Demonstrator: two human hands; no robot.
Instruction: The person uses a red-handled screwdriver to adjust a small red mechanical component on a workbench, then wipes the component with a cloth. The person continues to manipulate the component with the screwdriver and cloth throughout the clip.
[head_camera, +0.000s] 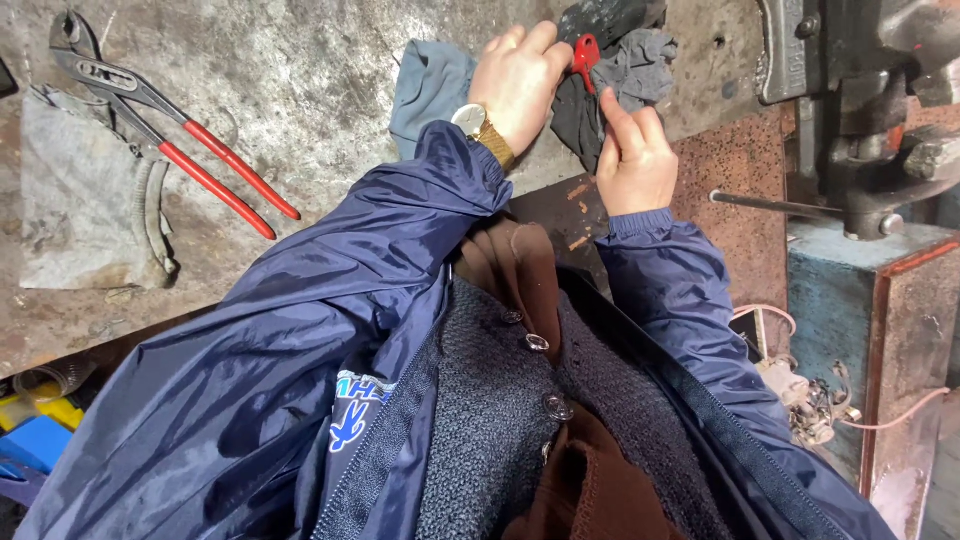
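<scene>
While both hands meet at the top centre of the frame, the scene reads so:

Left hand: the left hand (520, 80) lies palm down, fingers curled shut around the small red-handled tool (586, 52), probably steadying it.
Right hand: the right hand (635, 155) pinches the dark grey rag (610, 95), forefinger raised along the cloth, seemingly pressing it against the tool.
Tool's place: upper centre, between the two hands, over the rag.
Edges: the bench vise (860, 110) crowds the right; its handle bar (770, 205) juts toward the right wrist.
Open room: bare workbench (300, 90) spreads left, up to the red-handled pliers (170, 125) at upper left.
</scene>
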